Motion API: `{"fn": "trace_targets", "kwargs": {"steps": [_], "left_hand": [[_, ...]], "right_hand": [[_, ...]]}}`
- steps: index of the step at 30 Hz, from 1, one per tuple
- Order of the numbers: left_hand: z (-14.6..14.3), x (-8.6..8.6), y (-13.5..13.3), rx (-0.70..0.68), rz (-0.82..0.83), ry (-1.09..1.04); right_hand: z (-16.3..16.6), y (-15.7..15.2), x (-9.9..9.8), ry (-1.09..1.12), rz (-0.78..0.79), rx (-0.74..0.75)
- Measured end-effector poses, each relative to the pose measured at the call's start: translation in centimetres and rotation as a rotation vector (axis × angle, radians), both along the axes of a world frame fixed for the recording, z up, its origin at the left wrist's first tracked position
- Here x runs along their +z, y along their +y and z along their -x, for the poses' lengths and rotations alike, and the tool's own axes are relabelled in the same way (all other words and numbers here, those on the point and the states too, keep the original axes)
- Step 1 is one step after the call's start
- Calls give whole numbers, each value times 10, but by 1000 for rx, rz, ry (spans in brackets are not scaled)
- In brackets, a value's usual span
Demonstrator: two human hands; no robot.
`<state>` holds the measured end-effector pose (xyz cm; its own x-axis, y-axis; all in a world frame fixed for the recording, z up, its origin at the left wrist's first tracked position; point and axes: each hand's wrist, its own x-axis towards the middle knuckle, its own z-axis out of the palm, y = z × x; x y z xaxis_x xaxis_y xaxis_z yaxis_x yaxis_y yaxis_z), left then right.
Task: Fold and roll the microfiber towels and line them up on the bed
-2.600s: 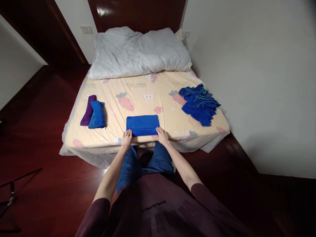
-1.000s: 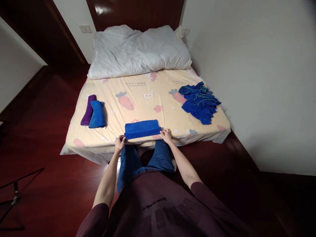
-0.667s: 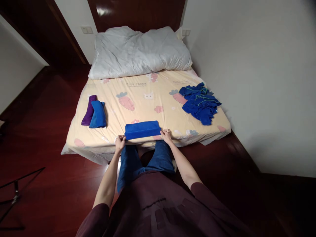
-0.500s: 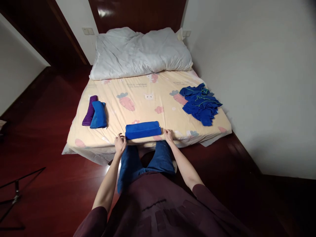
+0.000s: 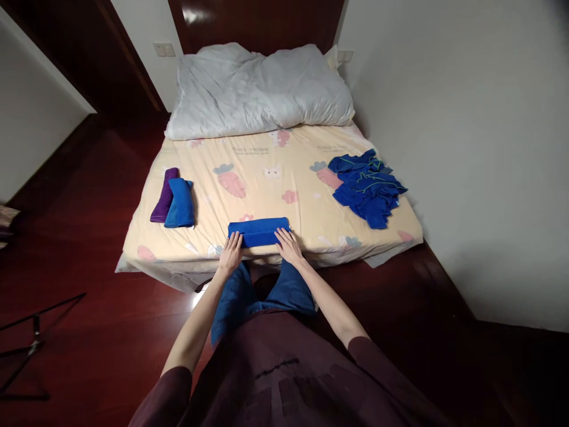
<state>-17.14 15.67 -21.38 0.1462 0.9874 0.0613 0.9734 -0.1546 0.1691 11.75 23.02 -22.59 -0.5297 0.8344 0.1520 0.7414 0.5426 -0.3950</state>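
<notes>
Head view showed a folded blue towel (image 5: 258, 231) lying near the foot edge of the bed sheet (image 5: 249, 196), its long axis running left to right, parallel to that edge, with one long side toward the person. The left hand (image 5: 232, 254) lay flat on the towel's near left corner and the right hand (image 5: 288, 246) on its near right corner. The fingers of both were extended and slightly fanned, pressing down and gripping nothing.

The cream sheet carried carrot and rabbit prints, and a short printed line near its head end was possibly two words but too small to read. A rolled purple towel (image 5: 164, 194) and a rolled blue towel (image 5: 180, 203) lay touching at the left. A heap of blue cloths (image 5: 368, 188) sat well apart at the right. A rumpled white duvet (image 5: 262, 89) covered the head end. Dark red wood floor (image 5: 89, 237) surrounded the bed, and a white wall (image 5: 466, 148) stood on the right.
</notes>
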Motion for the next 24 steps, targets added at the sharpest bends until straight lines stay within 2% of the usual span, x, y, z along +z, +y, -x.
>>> {"fn": "trace_targets", "kwargs": {"steps": [6,14,17,20,22,24], "left_hand": [[24,-11,6,-13,42,31],[22,-8,28,45,45,-12],[36,-9,17,-21,38,-79],[50,-18,-3,-77,30,-237],[56,-25,-11,-30,23,-396],[57,-30,-14,83,7,-558]], "right_hand": [[-21,16,-6,-157,26,-64],[-20,36,-12,-163,54,-86],[-37,31,-17,-65,61,-30],[-56,19,-26,133,114,41],[-63,15,-33,291,169,7],[-63,16,-39,412,221,-74]]}}
